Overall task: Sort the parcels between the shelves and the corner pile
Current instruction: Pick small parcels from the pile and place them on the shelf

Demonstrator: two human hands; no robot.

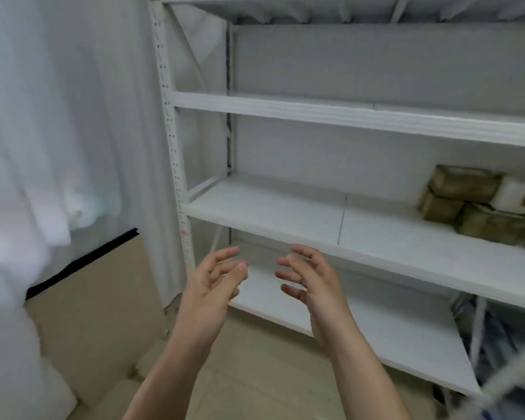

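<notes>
Both grips are empty. My left grip (208, 283) and right grip (309, 283) hang in the air with palms turned toward each other. The fingers are loosely curled and spread, with a clear gap between the two and nothing in it. They float in front of the lower boards of the rack (170, 147), touching neither.

The parcels (464, 184) sit at the far right end of the middle shelf (270, 213), up and to the right of my grips and well apart from them. The right grip is the nearer one. I count three brown boxes stacked in a loose clump, one on top of two. A white box (514, 195) is pressed against their right side and partly cut off by the frame edge.

The brown ones look like small taped cartons. I judge them stiff enough to squeeze, probably light, and their wrapping perhaps a little slick. I would take the top box first. One grip would go flat on each end face, so the two beneath are not dragged along. The white box looks stiff as well, but I cannot tell its weight.

I cannot make out the corner pile here. To my left there is only a curtain (58, 116) and bare floor (97, 298).
</notes>
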